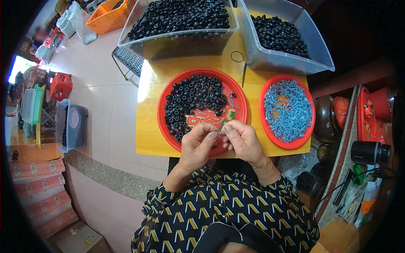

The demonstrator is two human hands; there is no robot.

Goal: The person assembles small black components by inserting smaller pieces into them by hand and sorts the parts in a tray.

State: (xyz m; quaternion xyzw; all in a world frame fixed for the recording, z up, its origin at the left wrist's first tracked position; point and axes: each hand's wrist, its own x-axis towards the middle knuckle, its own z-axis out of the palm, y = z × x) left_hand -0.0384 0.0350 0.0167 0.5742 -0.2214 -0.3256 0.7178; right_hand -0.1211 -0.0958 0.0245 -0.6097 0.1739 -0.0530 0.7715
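Observation:
My left hand point(196, 145) and my right hand point(244, 142) meet over the near edge of a round red tray point(161, 120), thumbs and fingertips pinched together. Between the fingertips shows a tiny bluish speck, too small to name. Many small black round pieces with holes point(195, 95) fill the tray's left and far parts, and its printed bottom is bare in the middle. To the right, a smaller red tray point(311, 122) holds a heap of tiny, shiny blue pieces point(291, 122). Neither hand touches this second tray.
Two clear plastic bins point(181, 40) point(295, 59) full of black pieces stand at the far side of the yellow table point(147, 135). A dark thin rod point(244, 75) and a dark ring point(237, 56) lie near them. A black flask point(370, 152) is on the right-hand ledge.

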